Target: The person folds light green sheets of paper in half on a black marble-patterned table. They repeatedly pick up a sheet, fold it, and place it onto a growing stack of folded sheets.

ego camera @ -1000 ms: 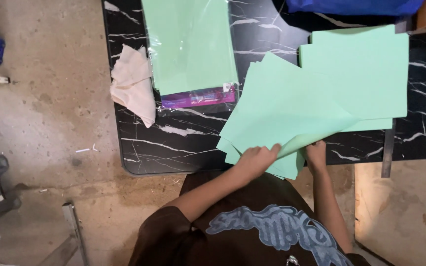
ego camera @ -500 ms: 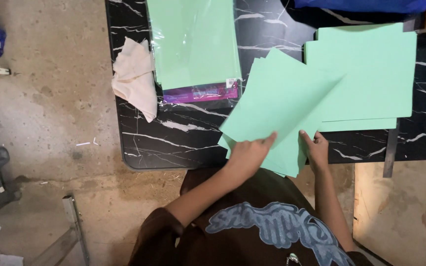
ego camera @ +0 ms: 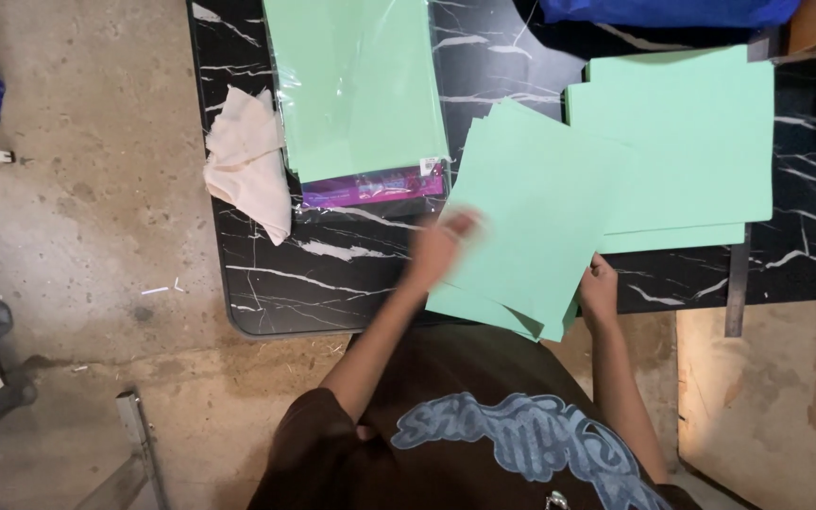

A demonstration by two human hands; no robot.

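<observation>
Left hand (ego camera: 441, 247) — blurred, grip cannot be told — lies at the left edge of the loose green sheets (ego camera: 531, 222) near the table's (ego camera: 332, 283) front edge. Right hand (ego camera: 599, 288) pinches their front right corner.

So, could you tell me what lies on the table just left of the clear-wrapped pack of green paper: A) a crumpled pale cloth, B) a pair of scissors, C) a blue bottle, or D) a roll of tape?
A: a crumpled pale cloth lies at the left edge of the black marble-look table, right beside the wrapped pack of green paper.
</observation>
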